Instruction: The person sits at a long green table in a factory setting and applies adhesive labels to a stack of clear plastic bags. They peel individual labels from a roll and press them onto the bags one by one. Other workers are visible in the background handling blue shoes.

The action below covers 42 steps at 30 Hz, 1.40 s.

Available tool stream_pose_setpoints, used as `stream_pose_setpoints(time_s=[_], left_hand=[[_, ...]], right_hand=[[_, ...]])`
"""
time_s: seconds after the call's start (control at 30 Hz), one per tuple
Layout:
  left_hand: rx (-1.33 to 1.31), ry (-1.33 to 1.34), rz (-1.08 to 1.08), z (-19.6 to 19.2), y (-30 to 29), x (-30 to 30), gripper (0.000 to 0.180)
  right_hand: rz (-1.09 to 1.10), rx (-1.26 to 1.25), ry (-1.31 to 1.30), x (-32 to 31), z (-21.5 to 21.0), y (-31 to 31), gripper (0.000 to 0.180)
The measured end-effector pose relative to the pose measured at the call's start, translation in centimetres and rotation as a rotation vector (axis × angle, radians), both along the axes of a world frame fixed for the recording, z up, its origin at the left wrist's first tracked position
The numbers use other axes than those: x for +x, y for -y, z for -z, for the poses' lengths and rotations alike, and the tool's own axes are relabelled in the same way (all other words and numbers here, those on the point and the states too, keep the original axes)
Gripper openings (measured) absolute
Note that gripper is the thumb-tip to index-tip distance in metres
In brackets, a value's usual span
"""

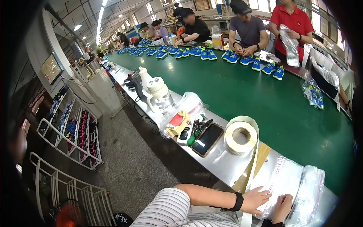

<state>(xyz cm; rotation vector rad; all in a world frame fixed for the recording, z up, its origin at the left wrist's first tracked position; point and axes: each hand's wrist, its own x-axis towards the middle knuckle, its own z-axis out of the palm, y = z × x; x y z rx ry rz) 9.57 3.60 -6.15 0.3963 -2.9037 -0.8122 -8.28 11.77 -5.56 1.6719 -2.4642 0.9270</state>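
My left hand (256, 200), with a black band at its wrist, lies flat with fingers spread on a stack of clear plastic bags (281, 172) at the near end of the metal ledge. Close beside it, my right hand (283, 207) is closed with its fingers curled in over the same bags. What it holds, if anything, is hidden. Left of the bags stands a big roll of white labels (240, 137); its loose strip (254, 166) runs down the ledge toward my left wrist. More folded clear bags (311, 189) lie to the right of my hands.
Along the ledge lie a phone (207, 140), a small yellow box (177, 123) and a white jug (159, 92). Beyond is a green conveyor belt (245, 96) with blue shoes (232, 57) along its far side, where several people work. Shoe racks (75, 132) stand at left.
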Motion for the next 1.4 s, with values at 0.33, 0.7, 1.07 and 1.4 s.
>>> stream_pose_setpoints(time_s=[0.33, 0.7, 1.07, 1.4], left_hand=[[0.746, 0.120, -0.085, -4.8, 5.3, -1.3, 0.041], [2.096, -0.205, -0.334, 0.3, 3.5, -10.9, 0.034], [2.219, 0.044, -0.321, 0.0, 3.4, -12.8, 0.034], [2.210, -0.106, -0.101, -5.0, 4.9, -2.8, 0.083]], right_hand=[[0.177, -0.127, 0.238, -2.0, -1.2, -2.3, 0.007], [0.260, -0.220, 1.039, -4.7, -2.9, -3.1, 0.015], [-0.106, -0.018, 0.559, -2.6, -4.4, -4.5, 0.058], [-0.199, 0.027, -0.159, 1.0, -3.2, -6.0, 0.040]])
